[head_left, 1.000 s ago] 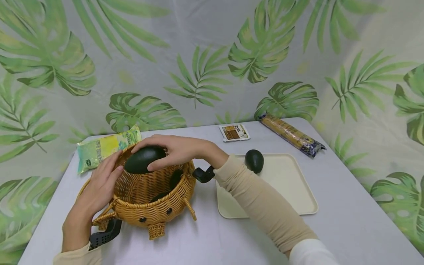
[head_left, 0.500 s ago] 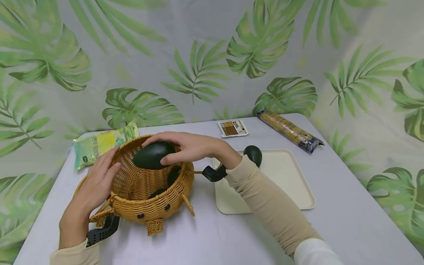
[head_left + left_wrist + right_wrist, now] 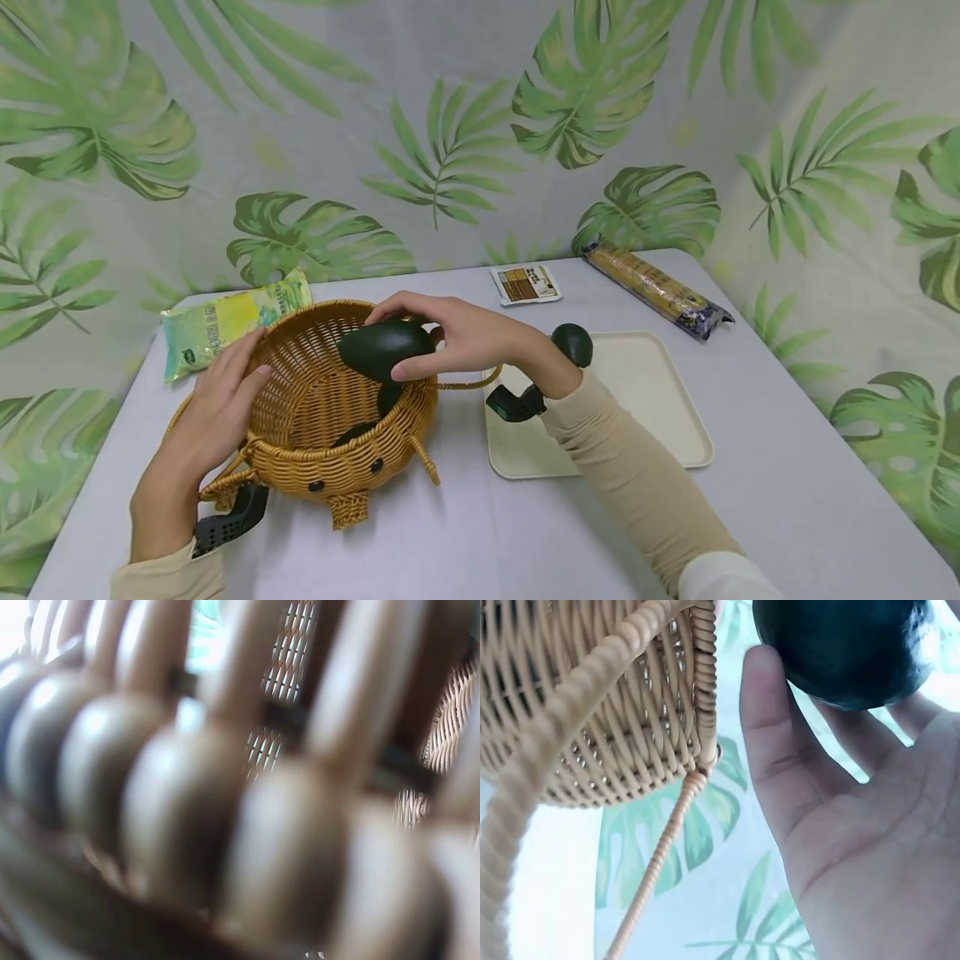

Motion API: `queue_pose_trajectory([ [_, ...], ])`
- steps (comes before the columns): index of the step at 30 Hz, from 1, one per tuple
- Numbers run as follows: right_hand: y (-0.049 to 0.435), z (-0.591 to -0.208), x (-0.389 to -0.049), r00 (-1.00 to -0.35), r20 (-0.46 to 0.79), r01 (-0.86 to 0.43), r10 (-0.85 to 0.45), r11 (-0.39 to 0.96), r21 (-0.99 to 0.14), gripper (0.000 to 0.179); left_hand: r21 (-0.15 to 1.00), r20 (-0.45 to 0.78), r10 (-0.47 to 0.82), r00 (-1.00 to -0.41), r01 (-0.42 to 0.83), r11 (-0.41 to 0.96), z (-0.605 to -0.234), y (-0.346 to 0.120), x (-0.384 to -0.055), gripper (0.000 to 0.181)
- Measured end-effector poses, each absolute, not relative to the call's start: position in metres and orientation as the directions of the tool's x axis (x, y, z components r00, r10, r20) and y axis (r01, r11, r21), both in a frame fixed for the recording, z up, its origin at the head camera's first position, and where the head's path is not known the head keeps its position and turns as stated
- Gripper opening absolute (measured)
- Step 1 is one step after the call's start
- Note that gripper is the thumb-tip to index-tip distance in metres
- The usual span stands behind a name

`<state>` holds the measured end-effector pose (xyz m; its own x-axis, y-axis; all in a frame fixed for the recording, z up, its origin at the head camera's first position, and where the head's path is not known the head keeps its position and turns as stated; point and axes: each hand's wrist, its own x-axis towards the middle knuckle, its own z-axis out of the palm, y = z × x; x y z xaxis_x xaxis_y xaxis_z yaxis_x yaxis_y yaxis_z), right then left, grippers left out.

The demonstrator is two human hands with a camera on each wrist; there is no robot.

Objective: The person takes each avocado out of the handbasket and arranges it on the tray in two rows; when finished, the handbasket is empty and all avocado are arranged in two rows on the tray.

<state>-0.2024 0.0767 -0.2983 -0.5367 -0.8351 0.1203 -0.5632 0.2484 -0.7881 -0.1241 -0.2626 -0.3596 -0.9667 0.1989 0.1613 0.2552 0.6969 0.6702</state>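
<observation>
My right hand (image 3: 468, 337) grips a dark green avocado (image 3: 382, 348), thumb on the near side and fingers over the far side, above the right part of a wicker basket (image 3: 330, 467). In the right wrist view the avocado (image 3: 847, 649) sits between thumb and fingers, beside the basket (image 3: 652, 712). My left hand (image 3: 213, 412) rests along the basket's left rim, its fingers fairly straight and the thumb apart. Inside the basket, more dark green avocados (image 3: 356, 432) lie near its front right side, partly hidden by the wall. Blurred wicker fills the left wrist view.
A cream tray (image 3: 637, 400) stands to the right, with an avocado (image 3: 572, 343) at its far left part, partly behind my wrist. Farther back lie a green-yellow bag (image 3: 225, 325), a small white-and-brown packet (image 3: 526, 284) and a long noodle-like package (image 3: 652, 287).
My right hand has moved to the right with the avocado, from over the basket's far left to its right side. The left hand has stayed on the rim.
</observation>
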Motion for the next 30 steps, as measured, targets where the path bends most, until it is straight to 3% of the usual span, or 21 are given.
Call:
queue_pose_trajectory([
  [9,0.101,-0.302,-0.195,-0.62,0.217,-0.563,-0.754,0.235,-0.792,0.056,0.668,0.169,0.192,-0.967,0.256,0.699,-0.36,-0.263,-0.124,0.06],
  [30,0.149,-0.308,-0.17,-0.791,0.334,-0.563,-0.513,0.397,-0.725,0.057,0.67,0.171,0.192,-0.966,0.257,0.696,-0.36,-0.263,-0.124,0.06],
])
